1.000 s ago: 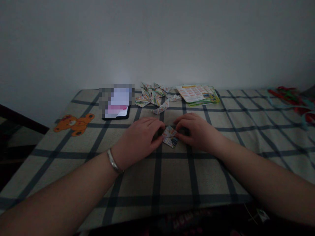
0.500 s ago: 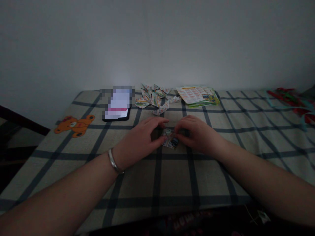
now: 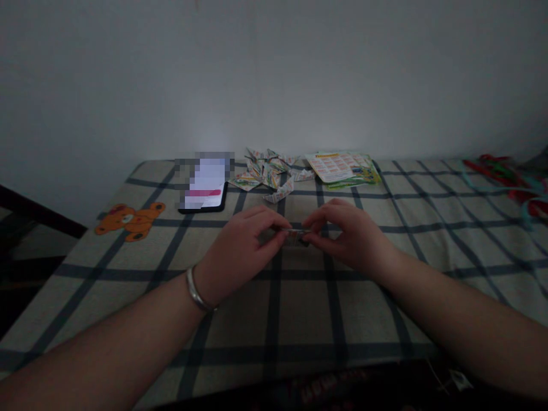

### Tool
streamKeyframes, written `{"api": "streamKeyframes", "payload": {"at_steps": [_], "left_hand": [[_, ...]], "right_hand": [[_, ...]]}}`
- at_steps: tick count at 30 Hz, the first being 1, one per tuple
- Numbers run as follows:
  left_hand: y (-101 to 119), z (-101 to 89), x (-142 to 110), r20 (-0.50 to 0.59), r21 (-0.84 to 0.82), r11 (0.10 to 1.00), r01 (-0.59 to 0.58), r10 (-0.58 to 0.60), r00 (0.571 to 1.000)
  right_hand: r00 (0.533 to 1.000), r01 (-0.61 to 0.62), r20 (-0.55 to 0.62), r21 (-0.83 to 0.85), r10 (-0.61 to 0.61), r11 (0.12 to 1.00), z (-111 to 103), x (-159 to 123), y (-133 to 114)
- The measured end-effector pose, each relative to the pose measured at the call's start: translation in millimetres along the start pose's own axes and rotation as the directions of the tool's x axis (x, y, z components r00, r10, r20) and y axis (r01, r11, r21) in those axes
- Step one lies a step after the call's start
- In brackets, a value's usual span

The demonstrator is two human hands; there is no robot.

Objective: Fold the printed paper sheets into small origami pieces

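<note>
A small folded piece of printed paper (image 3: pixel 295 237) is held between my two hands above the checked tablecloth. My left hand (image 3: pixel 245 242) pinches its left side between thumb and fingers; a silver bangle circles that wrist. On the other side, my right hand (image 3: pixel 346 235) grips the paper's right edge with thumb and fingertips. The paper shows nearly edge-on, so its folds are hard to make out. Just beyond the hands lies a cluster of folded printed paper pieces (image 3: pixel 270 171), with one piece (image 3: pixel 280 191) nearest to me.
Behind my right hand, flat printed sheets (image 3: pixel 338 168) lie stacked by the wall. A phone (image 3: pixel 205 188) with a lit screen rests at the back left, near an orange bear cutout (image 3: pixel 131 220). Red and light-blue ribbon-like strips (image 3: pixel 509 177) lie at the far right.
The paper has tilted from showing its printed face to nearly edge-on. My left fingers have closed in on it, and both hands keep about the same place.
</note>
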State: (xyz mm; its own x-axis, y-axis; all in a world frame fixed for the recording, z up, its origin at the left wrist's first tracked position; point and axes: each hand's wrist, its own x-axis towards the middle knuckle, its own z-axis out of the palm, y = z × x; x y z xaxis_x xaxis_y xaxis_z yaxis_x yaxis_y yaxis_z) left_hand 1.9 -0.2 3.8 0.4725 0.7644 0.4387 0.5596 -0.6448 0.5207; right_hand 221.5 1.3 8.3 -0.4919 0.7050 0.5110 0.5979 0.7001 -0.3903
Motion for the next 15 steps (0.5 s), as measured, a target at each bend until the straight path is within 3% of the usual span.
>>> {"api": "streamKeyframes", "payload": {"at_steps": [7,15], "left_hand": [[-3.4,-2.1,1.0,-0.031,-0.015,0.999,-0.041,0.041,0.999],[-8.2,-3.0,1.0,-0.014,0.176,0.975,-0.136,0.141,0.990]], "right_hand": [[0.997,-0.001,0.074,-0.027,0.003,1.000,-1.2,0.8,8.5],[0.983,0.182,0.023,0.042,-0.183,0.982,-5.0,0.1,8.6]]}}
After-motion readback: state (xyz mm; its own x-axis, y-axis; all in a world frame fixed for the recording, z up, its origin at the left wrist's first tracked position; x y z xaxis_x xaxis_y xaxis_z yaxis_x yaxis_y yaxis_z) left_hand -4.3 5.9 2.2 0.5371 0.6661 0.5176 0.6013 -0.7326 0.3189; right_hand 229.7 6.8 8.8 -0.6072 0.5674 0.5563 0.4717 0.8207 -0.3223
